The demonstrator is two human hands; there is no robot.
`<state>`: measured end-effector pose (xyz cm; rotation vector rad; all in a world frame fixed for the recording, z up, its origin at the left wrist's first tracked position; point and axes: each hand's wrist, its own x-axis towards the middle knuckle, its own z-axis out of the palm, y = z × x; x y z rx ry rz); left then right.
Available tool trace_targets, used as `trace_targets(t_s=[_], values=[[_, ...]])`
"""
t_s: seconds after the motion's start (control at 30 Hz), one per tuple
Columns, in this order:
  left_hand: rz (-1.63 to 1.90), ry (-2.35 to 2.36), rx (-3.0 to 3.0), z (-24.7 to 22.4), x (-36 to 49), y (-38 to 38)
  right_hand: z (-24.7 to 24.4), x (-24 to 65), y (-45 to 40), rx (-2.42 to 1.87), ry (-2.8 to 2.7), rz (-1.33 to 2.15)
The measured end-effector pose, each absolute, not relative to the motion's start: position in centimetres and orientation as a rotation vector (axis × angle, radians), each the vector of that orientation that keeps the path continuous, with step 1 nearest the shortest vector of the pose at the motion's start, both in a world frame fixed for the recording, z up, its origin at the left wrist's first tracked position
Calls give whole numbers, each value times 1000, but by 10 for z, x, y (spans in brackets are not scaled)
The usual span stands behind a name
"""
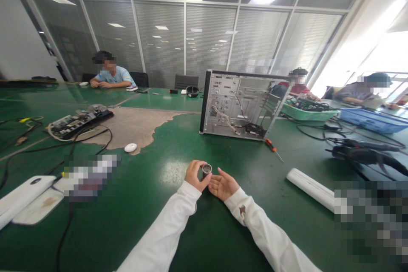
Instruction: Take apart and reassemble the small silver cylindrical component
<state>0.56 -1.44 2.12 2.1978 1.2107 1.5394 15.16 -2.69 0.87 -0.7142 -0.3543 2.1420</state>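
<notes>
My left hand grips a small round cylinder between thumb and fingers. The cylinder is dark on its side, with a pale rim and a grey, mottled top; its exact kind cannot be made out. Palm up, my right hand lies open just to the right, its fingertips close under the cylinder. Whether they touch it is unclear. Beyond my hands stands an opened computer case, its metal inside showing loose wires. A screwdriver with an orange and black handle lies by its lower right corner.
On the left are a stripped power strip, a white round cap, and black cables. To the right lie a white bar, a black corded tool, a green basket and a blue basket. Several people sit around the table.
</notes>
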Motion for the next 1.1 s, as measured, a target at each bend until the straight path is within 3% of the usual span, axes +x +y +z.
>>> trace_targets(t_s=[0.33,1.1], values=[[1358,1215,2453,32,13,-31,14,149,-29,-727,-373,2098],[1358,1020,2742,28,18,-33,16,154,-28,-554,-480,1918]])
